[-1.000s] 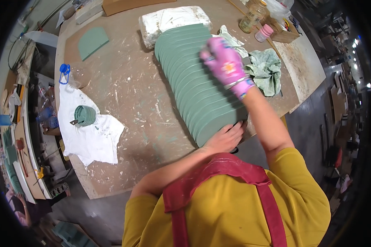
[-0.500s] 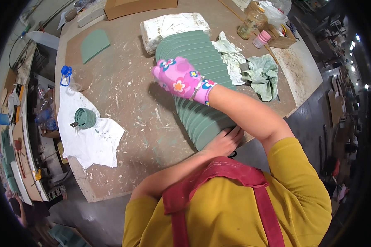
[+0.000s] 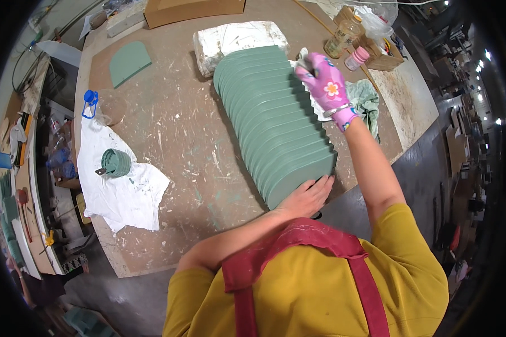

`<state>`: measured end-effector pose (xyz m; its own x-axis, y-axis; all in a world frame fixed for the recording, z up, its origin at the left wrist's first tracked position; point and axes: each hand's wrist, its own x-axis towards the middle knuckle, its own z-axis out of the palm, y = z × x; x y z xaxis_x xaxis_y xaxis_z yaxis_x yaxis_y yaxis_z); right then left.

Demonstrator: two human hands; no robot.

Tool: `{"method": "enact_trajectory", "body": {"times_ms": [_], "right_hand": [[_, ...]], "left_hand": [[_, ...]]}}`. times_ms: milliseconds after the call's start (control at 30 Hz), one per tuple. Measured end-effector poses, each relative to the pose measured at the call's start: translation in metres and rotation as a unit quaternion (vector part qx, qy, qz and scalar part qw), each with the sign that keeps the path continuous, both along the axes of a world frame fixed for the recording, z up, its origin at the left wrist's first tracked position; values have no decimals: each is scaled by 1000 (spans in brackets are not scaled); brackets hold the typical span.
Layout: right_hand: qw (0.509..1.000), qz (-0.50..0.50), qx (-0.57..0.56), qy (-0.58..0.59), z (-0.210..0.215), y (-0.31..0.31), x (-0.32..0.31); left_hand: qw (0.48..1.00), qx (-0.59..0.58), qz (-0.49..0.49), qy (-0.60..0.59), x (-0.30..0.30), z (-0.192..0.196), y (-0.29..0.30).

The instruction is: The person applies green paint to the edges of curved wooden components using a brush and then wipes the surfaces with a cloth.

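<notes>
A long row of overlapping green panels [image 3: 272, 106], each with a rounded corner, leans back in a slant across the table. My bare left hand [image 3: 306, 195] lies against the nearest panel at its lower right corner, fingers stretched out along it. In a pink flowered glove, my right hand [image 3: 323, 78] is raised beside the far right edge of the row, above a pale crumpled cloth [image 3: 319, 109]. Its fingers are bent toward the thumb; a greyish bit shows by the fingertips, but I cannot make out what it is.
A white wrapped block [image 3: 236, 36] stands behind the row. Left lie a loose green panel [image 3: 130, 62], a white cloth [image 3: 123, 199] and a green-stained cup [image 3: 117, 162] with a tool in it. Far right are a green rag [image 3: 365, 98], a jar [image 3: 344, 36] and a pink-lidded bottle [image 3: 357, 58].
My right hand has moved from the left edge across the panels to their far right side. My left hand stays at the near end, its fingers now more in sight.
</notes>
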<state>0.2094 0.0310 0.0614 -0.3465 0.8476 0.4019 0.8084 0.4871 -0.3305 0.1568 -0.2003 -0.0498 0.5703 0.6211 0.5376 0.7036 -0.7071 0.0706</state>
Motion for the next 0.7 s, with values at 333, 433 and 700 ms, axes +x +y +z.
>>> {"method": "enact_trajectory", "body": {"times_ms": [333,433,700], "right_hand": [[971,236,0,-25,19,0,-44],[916,395,-51,-52,-4,-31,-109],[910,344,-3,-231,-1,-20,-140]], "left_hand": [[998,-46,-41,28,-4,11,6],[997,-49,-53,41,-6,9,8],[999,5,-29,-17,-5,7,9]]}}
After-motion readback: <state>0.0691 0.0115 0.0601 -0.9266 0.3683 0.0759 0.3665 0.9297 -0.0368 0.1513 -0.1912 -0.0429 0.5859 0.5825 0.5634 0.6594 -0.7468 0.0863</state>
